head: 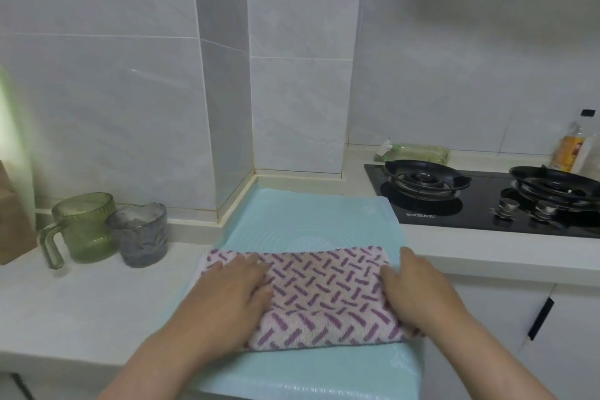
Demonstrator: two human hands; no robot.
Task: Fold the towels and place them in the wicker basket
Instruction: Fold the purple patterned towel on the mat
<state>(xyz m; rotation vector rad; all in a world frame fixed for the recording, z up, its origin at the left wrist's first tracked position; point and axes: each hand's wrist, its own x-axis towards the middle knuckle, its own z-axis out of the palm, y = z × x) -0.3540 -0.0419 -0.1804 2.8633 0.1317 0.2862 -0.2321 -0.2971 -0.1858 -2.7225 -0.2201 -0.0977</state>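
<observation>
At the far left a brown block [11,214] is cut off by the frame edge, and I cannot make out what it is. Beside it on the white counter [81,302] stand two glass vessels, touching: a green mug [86,230] with a handle and a grey cup [139,234].

My left hand [227,289] lies flat on the left part of the one towel [324,295], fingers released and nearly straight, pressing the cloth down and hiding what is beneath them. The towel (pink with purple dashes) is folded and rests on the teal mat [308,217], whose near edge hangs over the counter's front.

My right hand [418,292] rests at the towel's right edge, fingers straight and relaxed; the towel's near right corner is hidden behind it.

Further right is a black hob [480,221] with two burners and two knobs, its right side cut off. Behind it are two bottles: a green one [418,153] lying down and a blurred upright one [574,149].
</observation>
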